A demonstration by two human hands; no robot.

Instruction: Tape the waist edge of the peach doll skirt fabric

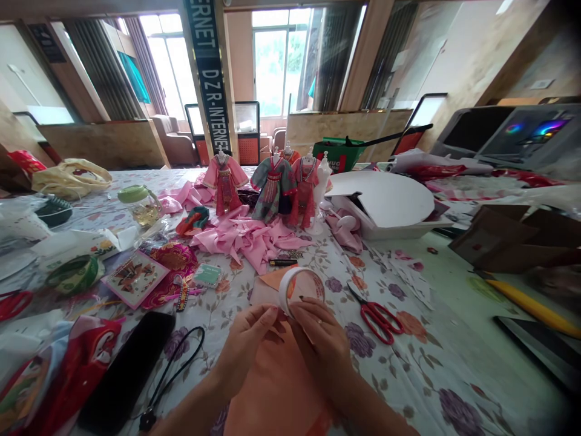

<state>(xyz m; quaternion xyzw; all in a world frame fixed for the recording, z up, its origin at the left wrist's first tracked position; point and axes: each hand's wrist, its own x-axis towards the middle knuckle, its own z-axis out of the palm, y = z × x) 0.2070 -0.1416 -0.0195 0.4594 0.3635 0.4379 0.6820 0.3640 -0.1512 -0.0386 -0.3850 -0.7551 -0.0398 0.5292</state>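
A white roll of tape (285,292) stands on edge between my hands, and orange shows through its ring. My right hand (323,336) is closed around the roll's near side. At the roll's left edge, the thumb and forefinger of my left hand (247,339) are pinched together; whatever they hold is too small to make out. Beneath both hands lies a piece of orange fabric (276,387), whose far part is folded beyond the roll. Red-handled scissors (379,321) lie partly open to the right of my right hand.
Small dressed mannequins (275,184) stand at the back, with pink fabric scraps (245,236) before them. A black case (129,369) and a black cord (177,372) lie left. A lidded jar (140,206), a white tray (399,230) and a brown box (494,236) surround the workspace.
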